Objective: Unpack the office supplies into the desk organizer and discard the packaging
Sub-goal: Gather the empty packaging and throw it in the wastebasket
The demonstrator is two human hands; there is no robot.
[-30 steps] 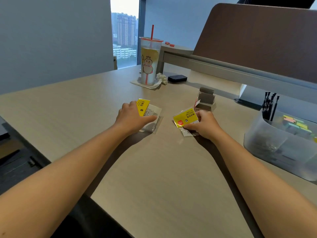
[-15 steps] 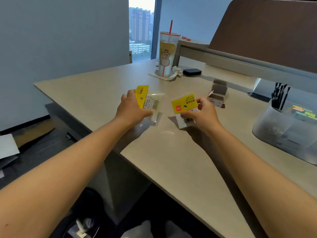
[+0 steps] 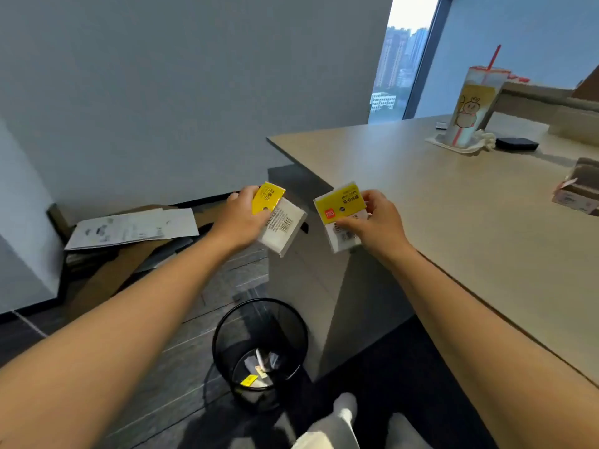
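— Past the edge of the tabletop (image 3: 453, 202), what are you holding out in the air?

— You are holding two empty packs. Your left hand (image 3: 240, 218) is gripping a clear pack with a yellow top (image 3: 279, 220), with the fingers curled round it. Your right hand (image 3: 377, 223) is pinching another yellow-topped pack (image 3: 338, 212) by its side. Both packs are hanging off the tabletop, over the floor.

— And what is sitting under them?

— A black mesh bin (image 3: 259, 348) is standing on the floor, lower down and near your left arm. Some white scraps and a small yellow bit are lying inside it.

— What is staying on the tabletop?

— A tall drink cup with a red straw (image 3: 475, 108) is standing far back, and a small open box (image 3: 577, 189) is sitting at the right edge.
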